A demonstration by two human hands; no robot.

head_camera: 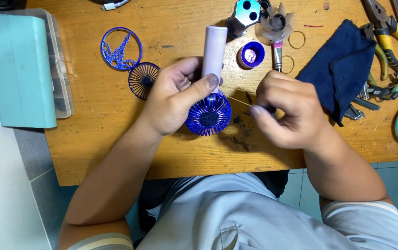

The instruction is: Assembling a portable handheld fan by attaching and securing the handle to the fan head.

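One head-worn camera looks steeply down, close over the wooden table (115, 139) and the person's lap.

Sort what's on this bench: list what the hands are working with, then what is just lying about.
In hand:
left hand grips handheld fan
right hand pinches thin tool

Lying about:
fan blade
two blue grilles
blue cap
dark blue cloth
pliers
teal-lidded box
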